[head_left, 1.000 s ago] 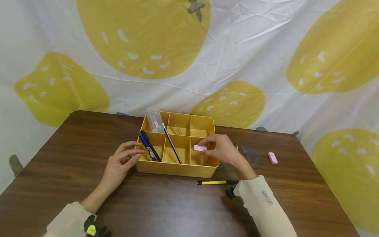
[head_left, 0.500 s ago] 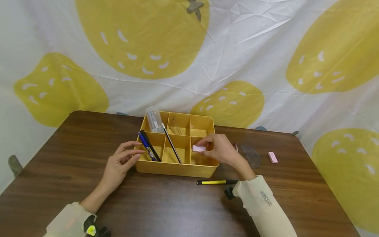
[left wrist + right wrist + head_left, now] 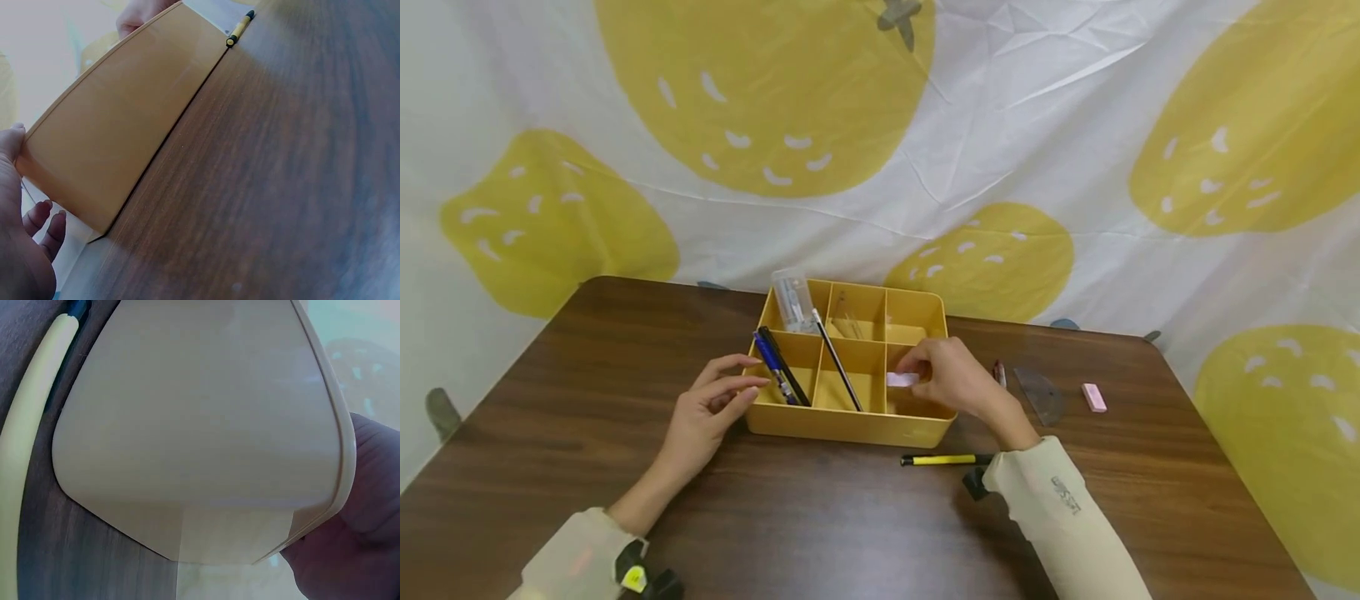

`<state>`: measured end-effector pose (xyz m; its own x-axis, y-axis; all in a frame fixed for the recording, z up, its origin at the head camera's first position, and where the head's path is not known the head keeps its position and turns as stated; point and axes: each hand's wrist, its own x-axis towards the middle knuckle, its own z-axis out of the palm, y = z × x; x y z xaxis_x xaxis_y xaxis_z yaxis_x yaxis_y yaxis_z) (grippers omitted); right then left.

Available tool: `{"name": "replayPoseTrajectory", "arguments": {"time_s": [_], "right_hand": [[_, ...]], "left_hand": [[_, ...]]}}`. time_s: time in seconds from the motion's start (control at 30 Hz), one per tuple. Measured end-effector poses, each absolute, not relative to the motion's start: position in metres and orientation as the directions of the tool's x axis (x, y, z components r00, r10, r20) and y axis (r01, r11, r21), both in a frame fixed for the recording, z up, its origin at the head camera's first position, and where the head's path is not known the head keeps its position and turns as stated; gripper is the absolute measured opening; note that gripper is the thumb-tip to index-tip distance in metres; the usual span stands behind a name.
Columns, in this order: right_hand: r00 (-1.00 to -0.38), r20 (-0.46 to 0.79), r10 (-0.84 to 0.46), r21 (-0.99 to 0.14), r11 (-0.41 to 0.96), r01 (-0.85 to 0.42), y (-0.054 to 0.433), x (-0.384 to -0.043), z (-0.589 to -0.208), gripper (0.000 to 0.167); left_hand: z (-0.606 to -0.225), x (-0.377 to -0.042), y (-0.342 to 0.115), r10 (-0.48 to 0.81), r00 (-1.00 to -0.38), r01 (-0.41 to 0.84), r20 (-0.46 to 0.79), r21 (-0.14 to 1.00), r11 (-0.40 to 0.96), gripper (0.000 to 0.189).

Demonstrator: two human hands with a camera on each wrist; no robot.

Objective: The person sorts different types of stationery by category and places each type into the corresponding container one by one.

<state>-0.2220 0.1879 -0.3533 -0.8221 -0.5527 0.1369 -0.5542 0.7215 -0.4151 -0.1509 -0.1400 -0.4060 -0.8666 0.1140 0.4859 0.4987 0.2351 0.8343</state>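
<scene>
A yellow six-compartment organizer box (image 3: 850,429) stands on the table. My right hand (image 3: 957,379) reaches into its front right compartment and pinches a pale pink eraser (image 3: 901,379) between thumb and fingers. In the right wrist view the box wall (image 3: 200,412) hides the eraser and the fingertips of the right hand (image 3: 369,506). My left hand (image 3: 703,412) rests its loosely extended fingers at the box's left end. In the left wrist view the thumb of the left hand (image 3: 19,225) touches the front corner. The front left compartment holds blue and black pens (image 3: 781,367); a pencil (image 3: 837,358) leans in the front middle.
A clear plastic case (image 3: 792,300) stands in the back left compartment, and clear pieces (image 3: 846,321) lie in the back middle. On the table are a yellow-and-black pen (image 3: 943,460), a transparent protractor (image 3: 1040,396), a second pink eraser (image 3: 1093,397) and a reddish stick-like item (image 3: 999,372).
My right hand has lowered the eraser slightly deeper into the front right compartment and shifted a little to the left. The left hand has stayed in place at the box's left end.
</scene>
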Motion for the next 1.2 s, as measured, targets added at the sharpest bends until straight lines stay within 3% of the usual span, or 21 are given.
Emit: {"name": "replayPoseTrajectory", "arguments": {"time_s": [0.43,1.2], "right_hand": [[-0.83,0.156,-0.535,-0.226,0.799,-0.558,0.182,-0.224,-0.359,0.018],[-0.841,0.182,-0.51,-0.039,0.851,-0.524,0.175,-0.223,-0.368,0.018]], "left_hand": [[-0.406,-0.151,-0.14,0.109,-0.87,0.492,0.48,0.834,0.248,0.015],[-0.404,-0.15,-0.14,0.113,-0.872,0.489,0.476,0.838,0.243,0.015]]}}
